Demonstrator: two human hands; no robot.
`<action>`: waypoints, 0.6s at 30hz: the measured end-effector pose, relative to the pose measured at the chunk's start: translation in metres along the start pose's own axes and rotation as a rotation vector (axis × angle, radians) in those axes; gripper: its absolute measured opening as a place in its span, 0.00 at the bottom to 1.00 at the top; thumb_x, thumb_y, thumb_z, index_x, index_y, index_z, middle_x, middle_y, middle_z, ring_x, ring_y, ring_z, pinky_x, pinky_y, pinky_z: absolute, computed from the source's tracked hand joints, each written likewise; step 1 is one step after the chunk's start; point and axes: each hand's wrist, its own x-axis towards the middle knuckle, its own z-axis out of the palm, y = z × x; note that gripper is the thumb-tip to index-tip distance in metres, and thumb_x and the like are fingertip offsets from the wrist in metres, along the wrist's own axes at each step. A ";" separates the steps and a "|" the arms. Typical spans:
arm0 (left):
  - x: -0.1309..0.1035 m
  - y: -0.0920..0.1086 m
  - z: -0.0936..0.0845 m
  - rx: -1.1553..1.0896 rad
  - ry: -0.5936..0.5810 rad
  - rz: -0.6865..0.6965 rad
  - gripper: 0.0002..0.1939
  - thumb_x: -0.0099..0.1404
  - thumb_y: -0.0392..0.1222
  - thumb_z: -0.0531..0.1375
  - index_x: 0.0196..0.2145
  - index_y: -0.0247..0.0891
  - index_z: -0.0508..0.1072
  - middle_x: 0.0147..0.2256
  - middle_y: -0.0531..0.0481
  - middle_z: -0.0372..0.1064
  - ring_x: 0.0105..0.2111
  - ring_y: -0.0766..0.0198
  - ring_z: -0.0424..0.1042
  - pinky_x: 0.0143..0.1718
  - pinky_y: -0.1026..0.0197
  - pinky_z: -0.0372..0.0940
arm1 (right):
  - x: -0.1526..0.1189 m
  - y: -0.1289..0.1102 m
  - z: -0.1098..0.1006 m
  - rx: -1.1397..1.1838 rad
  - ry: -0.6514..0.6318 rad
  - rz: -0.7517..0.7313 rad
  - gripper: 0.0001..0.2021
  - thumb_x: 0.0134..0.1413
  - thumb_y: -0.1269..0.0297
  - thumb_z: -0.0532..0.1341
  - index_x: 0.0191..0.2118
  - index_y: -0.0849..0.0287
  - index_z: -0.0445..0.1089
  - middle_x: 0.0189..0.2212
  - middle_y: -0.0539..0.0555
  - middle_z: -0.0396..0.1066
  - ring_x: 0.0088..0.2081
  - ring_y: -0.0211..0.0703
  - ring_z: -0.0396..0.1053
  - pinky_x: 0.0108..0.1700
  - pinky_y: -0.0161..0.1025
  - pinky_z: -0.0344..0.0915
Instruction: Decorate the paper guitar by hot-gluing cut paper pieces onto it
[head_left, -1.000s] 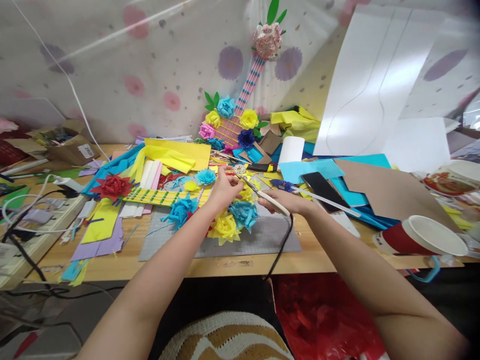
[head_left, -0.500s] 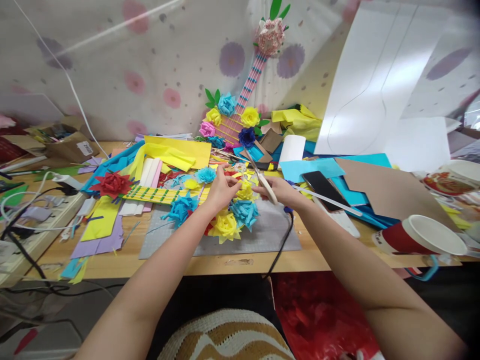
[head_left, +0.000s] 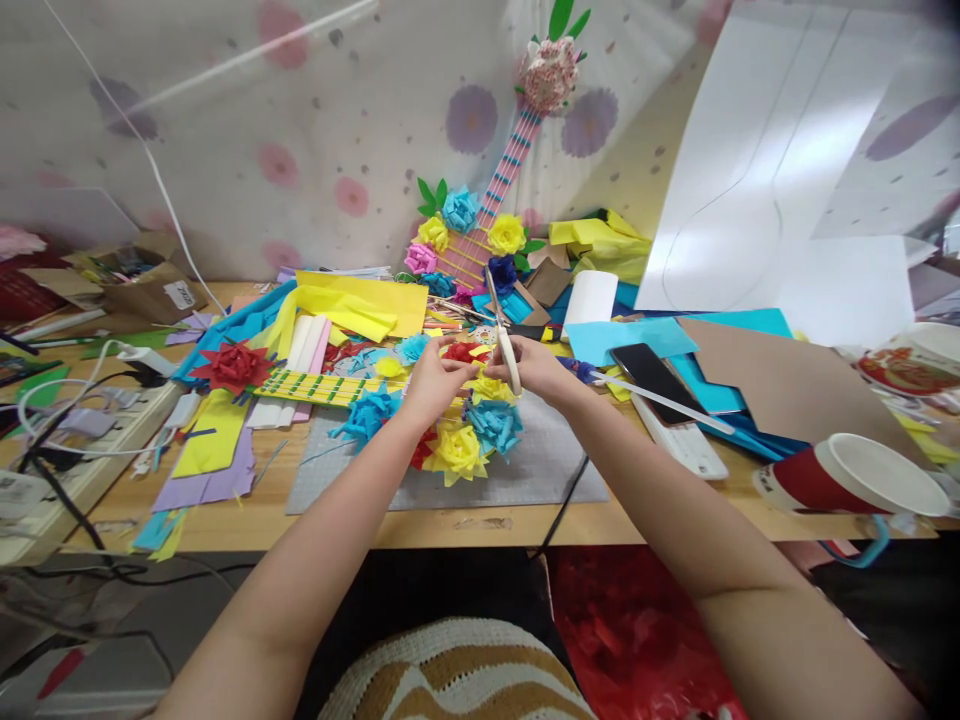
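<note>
A pair of scissors (head_left: 507,352) with pale handles is held in my right hand (head_left: 531,368), the blades pointing up and away from me. My left hand (head_left: 439,382) is closed in a pinch just to the left; what its fingertips hold is too small to make out. The fingertips of both hands nearly meet above a decorated paper guitar with a yellow neck (head_left: 322,388) and green frets. Around its body sit a blue paper flower (head_left: 495,428), a yellow paper flower (head_left: 457,450) and another blue flower (head_left: 367,415). A red paper flower (head_left: 234,366) tops the neck.
A grey cutting mat (head_left: 540,470) lies under the guitar. Behind leans a pink flowered guitar (head_left: 510,165). To the right are a phone (head_left: 664,383), brown cardboard (head_left: 795,385) and a paper cup (head_left: 840,475); a power strip (head_left: 97,470) lies left. A glue gun (head_left: 577,368) rests beside my right wrist.
My right hand has come left, closer to my left hand, and the scissors now stand more upright. The whole view has shifted slightly.
</note>
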 end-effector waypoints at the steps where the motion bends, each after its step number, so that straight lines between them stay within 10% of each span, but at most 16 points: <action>1: -0.001 0.001 0.000 -0.048 0.003 -0.039 0.25 0.50 0.33 0.65 0.45 0.38 0.61 0.27 0.53 0.71 0.29 0.64 0.74 0.29 0.62 0.70 | 0.000 0.000 0.001 0.018 -0.005 0.010 0.20 0.29 0.56 0.69 0.27 0.59 0.61 0.25 0.48 0.65 0.27 0.36 0.62 0.31 0.36 0.59; 12: -0.005 -0.002 0.001 -0.283 0.113 -0.164 0.22 0.49 0.30 0.66 0.36 0.38 0.58 0.26 0.54 0.69 0.28 0.65 0.74 0.34 0.59 0.71 | -0.005 -0.006 -0.003 -0.056 -0.087 -0.014 0.23 0.34 0.46 0.66 0.29 0.58 0.60 0.25 0.47 0.61 0.28 0.36 0.59 0.31 0.36 0.57; 18: -0.004 -0.003 -0.003 -0.454 0.161 -0.145 0.18 0.54 0.28 0.62 0.36 0.38 0.56 0.26 0.55 0.69 0.25 0.68 0.74 0.36 0.60 0.71 | -0.018 -0.009 -0.031 -0.342 -0.413 -0.061 0.27 0.41 0.37 0.59 0.33 0.59 0.62 0.31 0.52 0.63 0.34 0.41 0.61 0.37 0.39 0.59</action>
